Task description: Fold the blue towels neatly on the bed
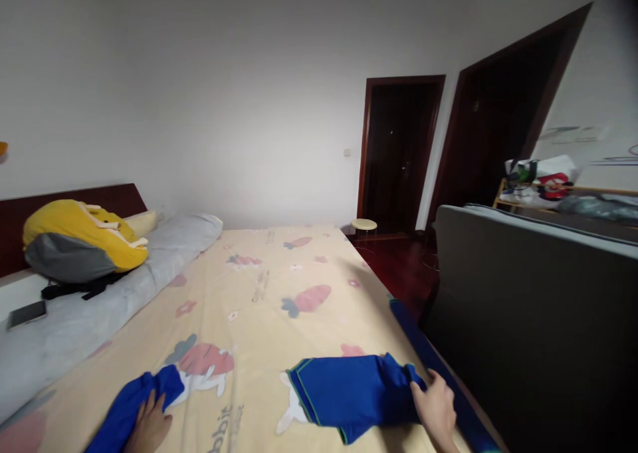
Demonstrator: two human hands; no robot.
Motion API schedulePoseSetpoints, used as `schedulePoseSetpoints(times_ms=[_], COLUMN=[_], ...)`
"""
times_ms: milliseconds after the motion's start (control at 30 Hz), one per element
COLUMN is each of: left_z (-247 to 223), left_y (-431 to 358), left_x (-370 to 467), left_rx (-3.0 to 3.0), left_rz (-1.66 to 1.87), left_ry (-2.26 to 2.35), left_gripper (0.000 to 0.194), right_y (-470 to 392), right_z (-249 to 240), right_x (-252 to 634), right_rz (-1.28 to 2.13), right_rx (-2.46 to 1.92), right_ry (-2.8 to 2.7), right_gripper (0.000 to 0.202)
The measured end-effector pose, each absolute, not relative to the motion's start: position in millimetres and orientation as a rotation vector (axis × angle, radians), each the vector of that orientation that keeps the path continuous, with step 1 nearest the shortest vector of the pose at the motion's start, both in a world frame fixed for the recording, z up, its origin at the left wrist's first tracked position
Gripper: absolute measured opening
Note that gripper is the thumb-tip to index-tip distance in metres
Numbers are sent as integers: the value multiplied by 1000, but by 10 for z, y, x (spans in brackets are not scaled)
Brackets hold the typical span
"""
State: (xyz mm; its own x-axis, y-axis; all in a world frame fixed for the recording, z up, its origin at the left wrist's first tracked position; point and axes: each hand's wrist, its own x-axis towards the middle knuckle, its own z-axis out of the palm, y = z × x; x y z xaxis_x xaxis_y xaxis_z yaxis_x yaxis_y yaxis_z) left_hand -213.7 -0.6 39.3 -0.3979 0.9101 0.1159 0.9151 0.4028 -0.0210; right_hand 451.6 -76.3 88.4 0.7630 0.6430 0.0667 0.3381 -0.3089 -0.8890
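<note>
Your right hand [436,406] is down on the bed [259,287], fingers closed in a pinch on the edge of the blue garment [349,390], which lies bunched and partly folded near the bed's right side, green trim showing along its near hem. Your left hand [149,426] rests flat on a second stretch of blue cloth [132,400] at the lower left, fingers spread and pressing rather than gripping; whether the two blue parts join below the frame, I cannot tell. You look to be mid-fold, smoothing and squaring the fabric on the carrot-print sheet. The next move, as I judge it, calls for a steady pull from the right to flatten the bunching while the left pins its end, then carrying one edge over so the hems line up. Watch the right side: the cloth sits close to the bed's edge, beside the grey sofa [523,307]. Far off at the headboard sit a yellow backpack [80,244] and a phone [27,313], well apart from your work
</note>
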Motion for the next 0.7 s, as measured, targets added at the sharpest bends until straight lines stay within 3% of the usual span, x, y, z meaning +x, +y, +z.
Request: schedulePoseSetpoints(times_ms=[100,233,367,467,600,700], left_z=[494,737,822,697,480,444], left_y=[-61,19,55,-40,-185,-192], left_x=[-1631,-973,-714,-992,-1862,-2421], left_rx=[-1750,-1888,-2240,-2203,-1901,-1630], left_rz=[126,128,162,265,433,258], left_ry=[-2425,-2273,-2131,-2171,-2366,-2539], left_gripper=[57,56,51,54,57,53], right_y=[-726,-679,-674,-674,-642,-612], right_z=[866,749,546,434,395,414], right_x=[4204,3471,2753,2498,2518,2569], right_rz=[42,375,475,444,440,467], right_rx=[-2035,-1879,-1872,-1972,-1966,-1940], right_ry=[-1159,-1737,-1847,-1888,-1864,-1801], right_gripper=[51,32,36,51,44,44])
